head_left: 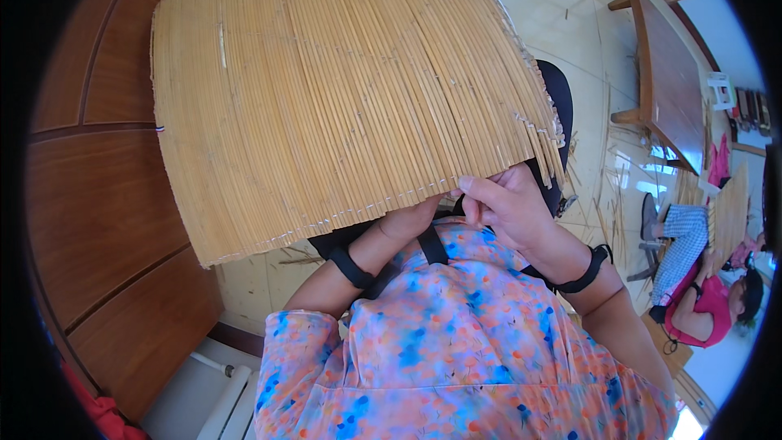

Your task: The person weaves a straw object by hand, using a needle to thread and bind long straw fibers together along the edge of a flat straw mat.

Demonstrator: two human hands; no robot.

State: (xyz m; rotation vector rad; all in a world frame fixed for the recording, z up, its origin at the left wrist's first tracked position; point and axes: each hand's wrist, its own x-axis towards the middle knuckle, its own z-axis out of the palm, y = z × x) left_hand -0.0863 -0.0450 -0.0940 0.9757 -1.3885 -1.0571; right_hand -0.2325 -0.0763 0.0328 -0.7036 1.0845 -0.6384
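Your right grip (507,202) pinches the stalk mat's (326,90) near edge; your left grip (417,217), partly hidden beneath, cannot be judged. Most stalks appear bound; the ragged right corner seems unfinished.

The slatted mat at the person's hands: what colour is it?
The mat is a straw-like yellowish tan, seen best in the head view, the only one.

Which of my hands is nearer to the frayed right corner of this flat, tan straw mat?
Your right hand. It is at the near edge of the mat, just left of that corner; your left hand, partly hidden, is farther left.
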